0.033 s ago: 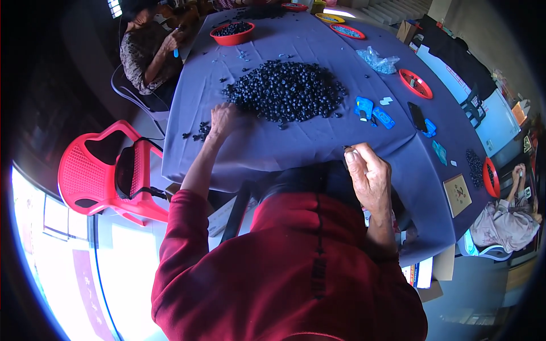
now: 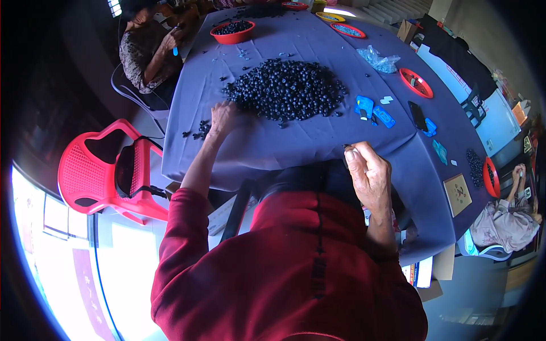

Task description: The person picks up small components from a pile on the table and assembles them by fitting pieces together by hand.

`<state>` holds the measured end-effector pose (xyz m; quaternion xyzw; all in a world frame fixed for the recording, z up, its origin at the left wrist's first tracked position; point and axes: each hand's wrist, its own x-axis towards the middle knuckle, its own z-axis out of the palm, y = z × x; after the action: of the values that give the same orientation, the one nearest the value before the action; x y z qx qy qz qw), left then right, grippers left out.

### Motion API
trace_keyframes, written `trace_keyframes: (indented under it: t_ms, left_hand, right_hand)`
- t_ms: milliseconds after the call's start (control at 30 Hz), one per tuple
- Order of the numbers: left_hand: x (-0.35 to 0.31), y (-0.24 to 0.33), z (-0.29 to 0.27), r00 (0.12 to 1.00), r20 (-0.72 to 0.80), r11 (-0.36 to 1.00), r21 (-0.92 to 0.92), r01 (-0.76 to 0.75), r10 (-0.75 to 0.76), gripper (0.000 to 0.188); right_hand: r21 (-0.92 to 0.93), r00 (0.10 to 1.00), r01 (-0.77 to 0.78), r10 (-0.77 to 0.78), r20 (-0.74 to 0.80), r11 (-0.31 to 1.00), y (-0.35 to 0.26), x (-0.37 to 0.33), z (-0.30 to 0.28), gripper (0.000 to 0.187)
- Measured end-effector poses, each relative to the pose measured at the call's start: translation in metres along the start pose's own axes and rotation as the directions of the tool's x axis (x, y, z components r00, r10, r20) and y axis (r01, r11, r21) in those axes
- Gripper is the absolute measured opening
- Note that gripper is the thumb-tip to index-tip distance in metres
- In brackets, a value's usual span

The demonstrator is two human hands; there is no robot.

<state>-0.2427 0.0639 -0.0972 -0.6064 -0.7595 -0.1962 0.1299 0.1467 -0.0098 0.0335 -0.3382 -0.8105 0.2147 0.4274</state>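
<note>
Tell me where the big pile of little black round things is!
In the head view, the pile of small black pieces lies on the cloth-covered table, just beyond and right of the left hand.

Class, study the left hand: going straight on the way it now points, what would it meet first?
Probably the left edge of the heap of small black pieces. The left hand is so near that the picture cannot settle whether they already touch.

Pile of pieces (image 2: 287,91) before me on table (image 2: 318,45), my left hand (image 2: 223,117) at its near-left edge; bowl (image 2: 233,38) far left, phone (image 2: 417,116) right.
</note>
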Motion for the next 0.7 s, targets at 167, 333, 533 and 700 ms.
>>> trace_keyframes:
  t_ms: [167, 333, 533, 700]
  left_hand:
    - [-0.001, 0.009, -0.007, 1.0, 0.022, 1.0, 0.013, -0.003, 0.003, 0.04]
    - [-0.021, -0.029, 0.003, 0.981, -0.185, 0.997, -0.072, 0.037, -0.05, 0.016]
    - [-0.031, -0.066, -0.009, 0.958, -0.28, 0.996, 0.045, 0.073, -0.057, 0.014]
    - [-0.03, -0.07, -0.012, 0.954, -0.293, 0.998, -0.004, 0.059, -0.058, 0.006]
  right_hand:
    - [0.02, 0.998, 0.055, -0.054, -0.042, 0.998, 0.005, -0.001, 0.007, 0.02]
    - [0.028, 0.998, 0.05, -0.05, -0.031, 0.998, 0.002, 0.001, 0.005, 0.021]
    - [0.027, 0.998, 0.06, -0.06, 0.005, 0.998, 0.004, 0.001, 0.011, 0.021]
    - [0.007, 0.999, 0.052, -0.052, 0.012, 0.999, 0.007, 0.002, 0.01, 0.022]
